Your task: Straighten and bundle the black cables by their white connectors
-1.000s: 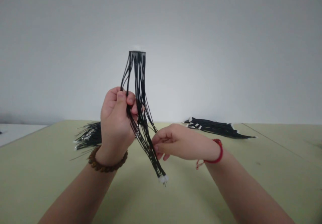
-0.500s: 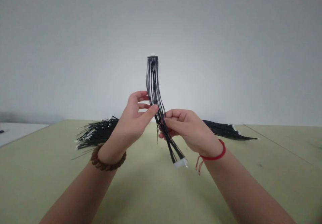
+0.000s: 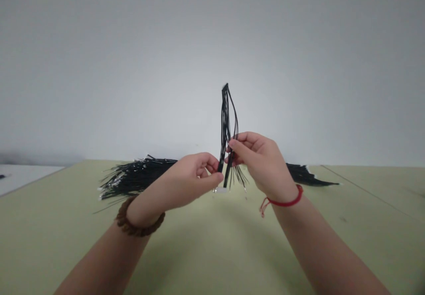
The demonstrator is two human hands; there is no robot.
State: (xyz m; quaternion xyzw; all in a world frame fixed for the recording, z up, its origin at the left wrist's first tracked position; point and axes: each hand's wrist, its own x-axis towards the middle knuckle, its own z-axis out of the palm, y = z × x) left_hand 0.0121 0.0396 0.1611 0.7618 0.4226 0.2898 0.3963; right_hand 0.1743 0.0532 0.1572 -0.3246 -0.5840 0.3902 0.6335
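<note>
A black wire harness [image 3: 225, 113] is held upright in front of me, its many thin wires gathered at a dark top end. At its lower end is a white connector [image 3: 220, 190]. My left hand [image 3: 197, 176] has its thumb and fingers closed on the lower left strand of wires, just above that connector. Higher up on the right, my right hand [image 3: 257, 158] pinches some of the wires between thumb and fingers. Several loose wire ends with shiny tips hang below the right fingers.
On the left of the pale green table [image 3: 212, 250] lies a thick pile of black wires [image 3: 139, 178] with shiny ends. Another black wire bundle [image 3: 307, 175] lies behind my right hand. A white surface [image 3: 29, 178] adjoins at far left; a plain wall [image 3: 212, 43] rises behind.
The harness has turned and shifted right, its white lower connector swinging left and up. My left hand has moved down and right onto the lower wires; my right hand has risen slightly.
</note>
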